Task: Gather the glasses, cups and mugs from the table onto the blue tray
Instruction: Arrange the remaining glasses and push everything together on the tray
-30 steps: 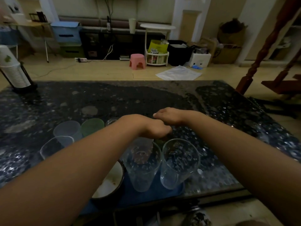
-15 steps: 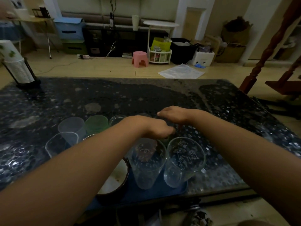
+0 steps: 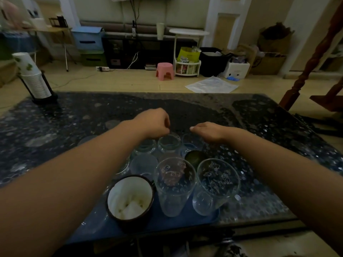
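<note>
The blue tray (image 3: 187,220) lies at the table's near edge. On it stand a dark-rimmed white mug (image 3: 130,198), two tall clear printed glasses (image 3: 174,186) (image 3: 217,184), a frosted cup (image 3: 143,164), a green cup (image 3: 194,157) and several small clear glasses (image 3: 168,143). My left hand (image 3: 154,123) hovers just above the far small glass, fingers curled downward, with nothing seen in them. My right hand (image 3: 207,131) hangs beside it over another small glass (image 3: 188,144), fingers drooping loosely. My left forearm hides the tray's left part.
The dark speckled table (image 3: 83,117) stretches beyond the tray. A stack of paper cups in a black holder (image 3: 33,76) stands at its far left corner. Dark wooden furniture (image 3: 315,62) rises past the right edge. Floor clutter lies behind.
My hands, close together over the tall glasses before, have moved apart and toward the tray's far side. The view has tilted, showing more of the tray's cups.
</note>
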